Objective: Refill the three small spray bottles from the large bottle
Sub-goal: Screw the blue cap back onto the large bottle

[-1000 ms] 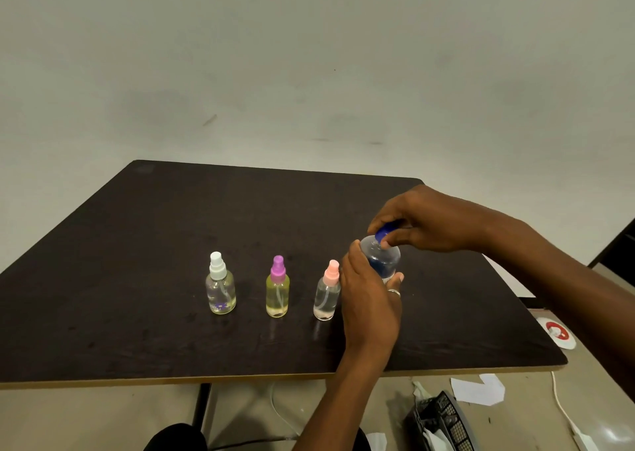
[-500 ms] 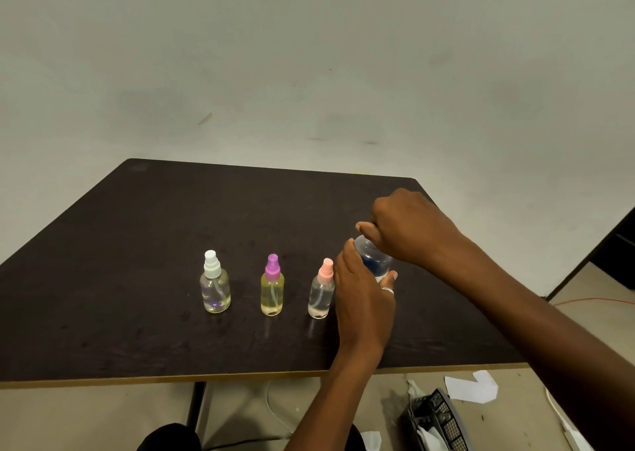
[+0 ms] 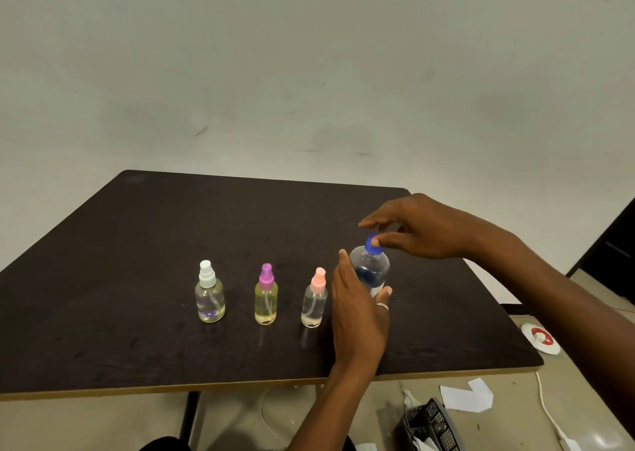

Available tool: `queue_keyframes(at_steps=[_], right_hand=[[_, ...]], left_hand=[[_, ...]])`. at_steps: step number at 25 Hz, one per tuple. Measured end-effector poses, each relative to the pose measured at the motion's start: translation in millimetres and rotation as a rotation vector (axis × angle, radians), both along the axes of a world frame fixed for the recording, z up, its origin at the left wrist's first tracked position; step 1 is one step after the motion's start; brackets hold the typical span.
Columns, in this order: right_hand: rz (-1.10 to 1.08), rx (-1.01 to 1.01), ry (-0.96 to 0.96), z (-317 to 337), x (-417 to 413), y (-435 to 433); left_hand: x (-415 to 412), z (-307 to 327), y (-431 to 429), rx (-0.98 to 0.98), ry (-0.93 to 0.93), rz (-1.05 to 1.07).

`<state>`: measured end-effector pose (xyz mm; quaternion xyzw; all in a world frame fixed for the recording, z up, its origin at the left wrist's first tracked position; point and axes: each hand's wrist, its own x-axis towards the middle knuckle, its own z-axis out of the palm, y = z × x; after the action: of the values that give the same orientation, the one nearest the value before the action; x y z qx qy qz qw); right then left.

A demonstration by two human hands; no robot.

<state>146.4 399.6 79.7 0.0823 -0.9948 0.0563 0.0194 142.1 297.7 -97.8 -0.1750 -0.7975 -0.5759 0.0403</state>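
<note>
The large clear bottle [image 3: 372,268] with a blue cap [image 3: 370,245] stands on the dark table [image 3: 137,244], right of centre. My left hand [image 3: 357,316] is wrapped around its body from the near side. Over the cap hovers my right hand [image 3: 422,230], fingers spread, with only the thumb tip touching the cap's side. Left of the large bottle, three small spray bottles stand in a row: a white-topped one [image 3: 209,294], a purple-topped one [image 3: 266,296] with yellowish liquid, and a pink-topped one [image 3: 314,299] close to my left hand.
The table's near edge [image 3: 171,387] runs across the lower view. On the floor beyond it lie a black mesh basket [image 3: 433,428], paper scraps [image 3: 467,395], a white cable [image 3: 549,413] and a red-and-white disc [image 3: 541,339]. A plain wall is behind.
My right hand, which was closed over the blue cap, has opened its fingers and lifted slightly, so the cap shows again. The left hand keeps holding the bottle.
</note>
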Motion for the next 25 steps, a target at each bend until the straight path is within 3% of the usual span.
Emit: queue_keyframes(at_steps=[5, 16, 25], right_hand=[[0.076, 0.011, -0.069, -2, 2, 7], [0.047, 0.013, 0.0, -10, -2, 9], [-0.216, 0.274, 0.105, -31, 0, -13]], left_hand=[[6, -9, 2, 0.013, -0.039, -0.012], [4, -18, 4, 0.038, -0.026, 0.021], [5, -18, 3, 0.109, -0.022, 0.017]])
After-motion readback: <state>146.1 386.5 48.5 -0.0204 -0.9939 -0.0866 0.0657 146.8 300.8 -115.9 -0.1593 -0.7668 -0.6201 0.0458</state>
